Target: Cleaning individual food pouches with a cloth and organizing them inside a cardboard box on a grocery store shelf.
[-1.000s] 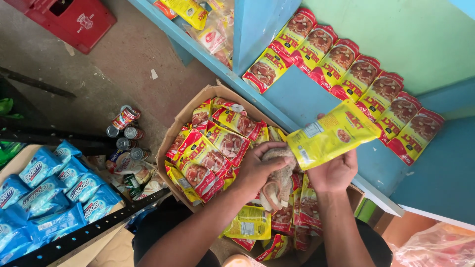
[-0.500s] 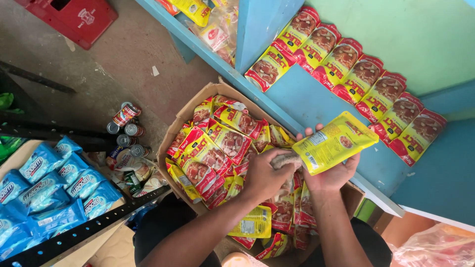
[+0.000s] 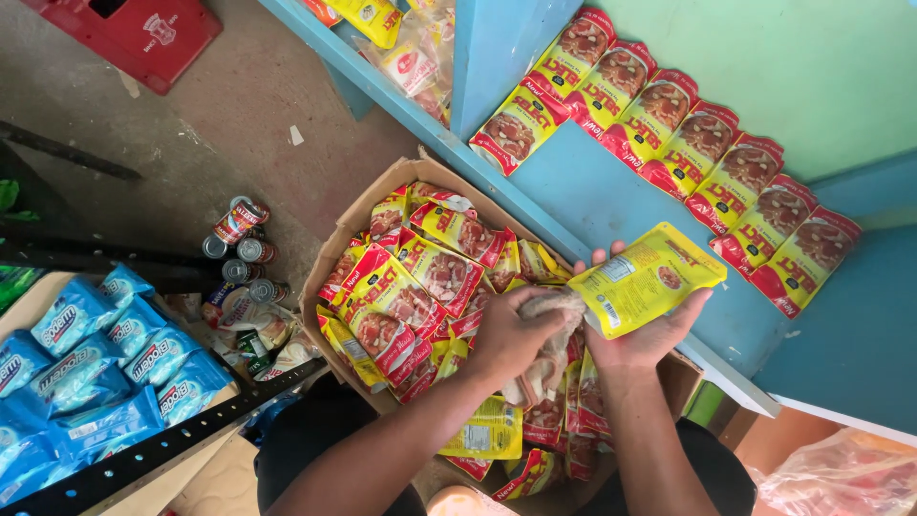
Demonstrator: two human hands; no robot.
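We see the blue shelf (image 3: 621,196) with a row of red-yellow pouches (image 3: 669,119), the cardboard box (image 3: 368,215) of pouches below — our right hand (image 3: 645,334) grips a yellow pouch (image 3: 650,277) above the box, left hand (image 3: 511,334) clutching a grey cloth (image 3: 554,306) against it.

— Any room on that shelf (image 3: 611,196)?
— A bare blue strip in front of the pouch row (image 3: 669,124), up to the edge. The post (image 3: 497,48) blocks the left.
— And the box (image 3: 382,205)?
— Packed with pouches; cans (image 3: 244,248) crowd the floor beside it.
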